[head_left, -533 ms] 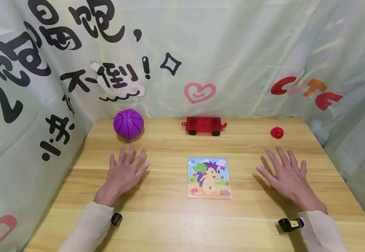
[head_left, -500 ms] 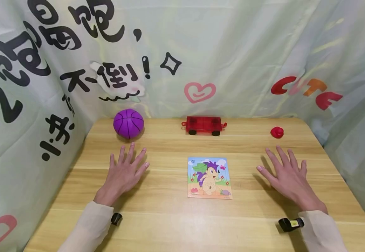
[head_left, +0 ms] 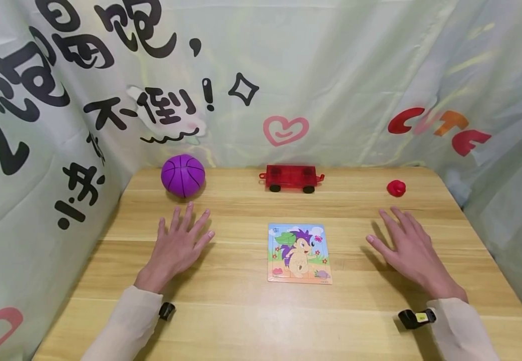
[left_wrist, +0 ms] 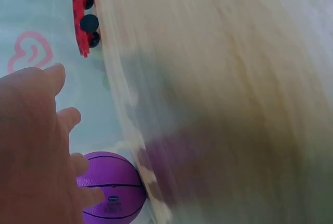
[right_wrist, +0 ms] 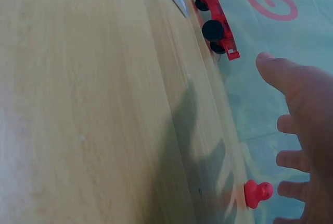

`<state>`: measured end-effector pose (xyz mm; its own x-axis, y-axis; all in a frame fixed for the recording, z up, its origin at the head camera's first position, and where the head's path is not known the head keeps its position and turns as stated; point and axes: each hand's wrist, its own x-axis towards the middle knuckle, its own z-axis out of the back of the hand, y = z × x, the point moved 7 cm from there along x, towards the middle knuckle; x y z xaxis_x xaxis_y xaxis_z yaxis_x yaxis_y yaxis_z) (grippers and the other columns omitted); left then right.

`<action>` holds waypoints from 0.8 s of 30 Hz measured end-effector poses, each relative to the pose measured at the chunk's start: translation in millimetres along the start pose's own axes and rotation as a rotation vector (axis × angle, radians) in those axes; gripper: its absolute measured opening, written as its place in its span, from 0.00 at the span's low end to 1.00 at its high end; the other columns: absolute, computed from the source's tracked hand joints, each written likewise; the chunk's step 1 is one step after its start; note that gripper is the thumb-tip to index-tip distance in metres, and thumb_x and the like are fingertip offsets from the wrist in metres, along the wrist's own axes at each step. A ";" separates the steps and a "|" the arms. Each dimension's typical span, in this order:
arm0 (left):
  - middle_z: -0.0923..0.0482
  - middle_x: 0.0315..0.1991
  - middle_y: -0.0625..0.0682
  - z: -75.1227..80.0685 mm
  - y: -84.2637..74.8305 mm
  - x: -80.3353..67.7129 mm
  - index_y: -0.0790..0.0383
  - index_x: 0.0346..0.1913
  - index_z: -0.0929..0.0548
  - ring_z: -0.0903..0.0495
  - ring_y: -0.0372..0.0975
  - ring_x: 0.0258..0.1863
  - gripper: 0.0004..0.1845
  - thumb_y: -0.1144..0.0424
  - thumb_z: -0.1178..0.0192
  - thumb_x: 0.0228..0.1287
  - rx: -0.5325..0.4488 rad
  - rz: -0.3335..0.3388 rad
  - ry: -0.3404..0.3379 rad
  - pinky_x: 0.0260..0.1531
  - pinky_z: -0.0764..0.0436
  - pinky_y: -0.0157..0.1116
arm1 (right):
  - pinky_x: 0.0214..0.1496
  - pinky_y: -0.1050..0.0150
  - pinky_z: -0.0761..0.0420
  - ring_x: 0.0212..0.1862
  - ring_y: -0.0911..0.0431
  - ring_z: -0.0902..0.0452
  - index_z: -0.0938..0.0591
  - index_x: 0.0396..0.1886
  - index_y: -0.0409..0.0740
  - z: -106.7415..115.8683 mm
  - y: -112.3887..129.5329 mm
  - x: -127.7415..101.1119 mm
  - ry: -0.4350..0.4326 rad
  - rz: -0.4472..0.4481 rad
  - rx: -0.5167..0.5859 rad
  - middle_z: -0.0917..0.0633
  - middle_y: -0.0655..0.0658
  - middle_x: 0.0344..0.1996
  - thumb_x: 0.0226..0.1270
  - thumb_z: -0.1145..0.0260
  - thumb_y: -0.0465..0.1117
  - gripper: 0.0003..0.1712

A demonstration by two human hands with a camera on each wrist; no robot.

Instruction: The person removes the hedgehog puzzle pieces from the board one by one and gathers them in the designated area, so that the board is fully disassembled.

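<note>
My left hand [head_left: 176, 253] hovers over the left part of the table with its fingers spread and nothing in them. Just beyond its fingertips sits a purple toy basketball [head_left: 183, 175], which the fingers partly cover in the left wrist view. On the right, my other hand [head_left: 412, 253] is held out, thumb apart and fingers fairly close together, holding nothing. Past those fingertips lies a small red toy duck [right_wrist: 256, 193]. Between the hands, a square hedgehog jigsaw puzzle [head_left: 299, 254] lies flat. A see-through red toy wagon [head_left: 290, 177] with black wheels stands behind it.
The wooden table [head_left: 243, 321] backs onto a pale printed curtain [head_left: 333, 75] that also hangs along both sides. Black wrist cameras [head_left: 416, 318] sit at the cuffs of the light sleeves [head_left: 125, 321].
The fingers of my right hand have drawn closer together. The head view has shifted very slightly; the left hand and the toys stay in place.
</note>
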<state>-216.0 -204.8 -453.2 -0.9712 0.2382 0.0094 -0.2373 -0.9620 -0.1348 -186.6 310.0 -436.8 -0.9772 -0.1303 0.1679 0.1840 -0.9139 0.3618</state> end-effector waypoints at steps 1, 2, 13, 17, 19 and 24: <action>0.63 0.82 0.57 -0.1 -1.1 1.0 0.35 0.80 0.52 0.62 0.62 0.79 0.36 0.29 0.70 0.74 -0.001 -0.007 -0.001 0.69 0.62 0.72 | 0.63 0.21 0.49 0.75 0.28 0.54 0.44 0.80 0.50 0.3 0.8 0.6 -0.002 0.000 0.021 0.44 0.31 0.76 0.69 0.37 0.62 0.48; 0.62 0.82 0.57 -0.2 -2.5 1.8 0.35 0.80 0.52 0.62 0.61 0.79 0.36 0.29 0.70 0.74 -0.003 -0.013 -0.001 0.69 0.62 0.72 | 0.63 0.22 0.48 0.75 0.29 0.53 0.43 0.80 0.50 0.5 1.6 1.2 -0.003 -0.003 0.042 0.43 0.32 0.76 0.69 0.37 0.62 0.47; 0.55 0.81 0.54 3.9 -32.4 19.4 0.35 0.80 0.50 0.54 0.56 0.79 0.36 0.31 0.66 0.74 -0.045 -0.135 -0.025 0.73 0.54 0.66 | 0.62 0.27 0.38 0.69 0.32 0.43 0.36 0.76 0.46 -8.7 22.8 16.2 0.007 0.026 0.132 0.34 0.31 0.71 0.70 0.36 0.60 0.42; 0.50 0.80 0.55 5.3 -50.0 25.3 0.38 0.80 0.48 0.47 0.54 0.78 0.35 0.32 0.63 0.75 -0.041 -0.208 -0.039 0.73 0.49 0.64 | 0.63 0.27 0.37 0.69 0.32 0.40 0.35 0.76 0.46 -14.4 33.4 22.6 0.018 0.055 0.147 0.32 0.32 0.69 0.70 0.36 0.60 0.42; 0.48 0.80 0.55 6.0 -59.5 27.5 0.40 0.80 0.47 0.45 0.52 0.77 0.35 0.33 0.61 0.75 -0.036 -0.245 -0.051 0.73 0.47 0.62 | 0.63 0.27 0.36 0.69 0.33 0.39 0.35 0.76 0.46 -17.8 38.1 25.5 0.030 0.063 0.152 0.31 0.33 0.68 0.70 0.36 0.60 0.42; 0.44 0.78 0.54 6.7 -83.9 33.1 0.45 0.79 0.42 0.44 0.51 0.77 0.34 0.36 0.57 0.76 -0.015 -0.336 -0.079 0.75 0.45 0.56 | 0.63 0.27 0.35 0.68 0.35 0.36 0.34 0.76 0.47 -25.7 48.8 31.5 0.071 0.070 0.172 0.29 0.35 0.68 0.70 0.36 0.61 0.41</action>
<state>-228.4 -117.1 -435.0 -0.8379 0.5294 0.1328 -0.5440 -0.8296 -0.1255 -211.2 251.4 -437.4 -0.9652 -0.2239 0.1355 0.2617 -0.8231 0.5041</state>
